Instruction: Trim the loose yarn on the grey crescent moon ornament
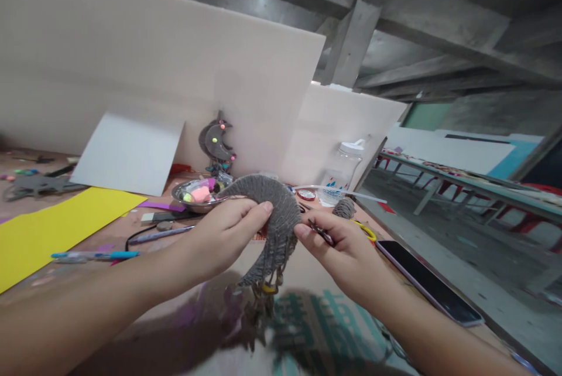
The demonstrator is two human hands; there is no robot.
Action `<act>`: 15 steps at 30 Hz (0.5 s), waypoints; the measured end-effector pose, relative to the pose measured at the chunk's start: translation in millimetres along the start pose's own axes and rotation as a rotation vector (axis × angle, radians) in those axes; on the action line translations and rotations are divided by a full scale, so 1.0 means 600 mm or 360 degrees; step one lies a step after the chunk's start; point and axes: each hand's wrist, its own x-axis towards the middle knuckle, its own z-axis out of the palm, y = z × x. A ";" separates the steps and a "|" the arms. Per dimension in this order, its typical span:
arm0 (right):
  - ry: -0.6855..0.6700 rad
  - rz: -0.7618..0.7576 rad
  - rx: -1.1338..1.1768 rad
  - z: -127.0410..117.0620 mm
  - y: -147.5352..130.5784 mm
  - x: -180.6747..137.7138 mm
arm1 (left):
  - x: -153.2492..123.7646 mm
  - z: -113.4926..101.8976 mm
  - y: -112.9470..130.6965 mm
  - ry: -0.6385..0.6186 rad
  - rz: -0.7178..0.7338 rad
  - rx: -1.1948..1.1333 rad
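Observation:
A crescent moon (281,206) wrapped in grey yarn is held up over the table, its curve toward the right. My left hand (228,229) is closed on its inner side, thumb flat on the wrapped face. At the outer edge, my right hand (333,241) has thumb and forefinger pinched together, touching or nearly touching the yarn. A small dark slim thing (322,232) sticks out between those right fingers; its kind is unclear. Loose strands and a blurred dangling cluster (261,306) with a yellow bit hang under the crescent.
Behind stand a metal bowl (180,193) of colourful bits, another decorated grey moon (215,140) and a clear water bottle (340,171). A phone (432,282) lies at the right edge, near yellow-handled scissors (367,231). Yellow paper (57,235) and pens (105,255) lie left.

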 end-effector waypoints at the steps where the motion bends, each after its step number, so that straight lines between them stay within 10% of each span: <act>1: 0.0002 0.0006 -0.0005 0.000 0.001 0.000 | -0.001 0.000 0.001 0.0019 0.0034 0.0030; 15: 0.0006 0.0009 0.0005 0.000 -0.001 0.000 | 0.005 0.000 -0.008 -0.0033 -0.0098 -0.0175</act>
